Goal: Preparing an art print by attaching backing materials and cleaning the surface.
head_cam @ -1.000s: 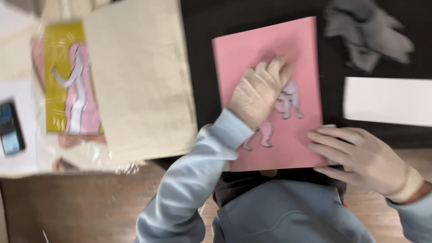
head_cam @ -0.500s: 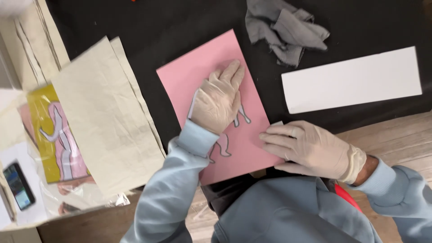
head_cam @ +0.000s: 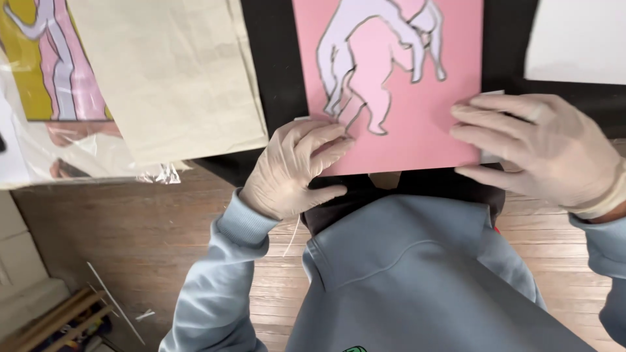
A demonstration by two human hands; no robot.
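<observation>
Pink card sheet point(head_cam: 417, 124) with pale lilac black-outlined figure cut-out point(head_cam: 375, 58): flat on black desk point(head_cam: 277, 78), near edge overhanging toward lap; left hand point(head_cam: 293, 166), gloved, fingers loosely curled, tips pressing lower-left corner, gripping nothing; right hand point(head_cam: 528, 146), gloved, fingers spread flat on lower-right edge. Risk, as judged: uneven fingertip pressure could crease card or lift cut-out edge. Beige paper sheets point(head_cam: 173, 72) left; clear plastic sleeve with yellow-pink print point(head_cam: 45, 78) far left; white paper point(head_cam: 577, 39) upper right.
</observation>
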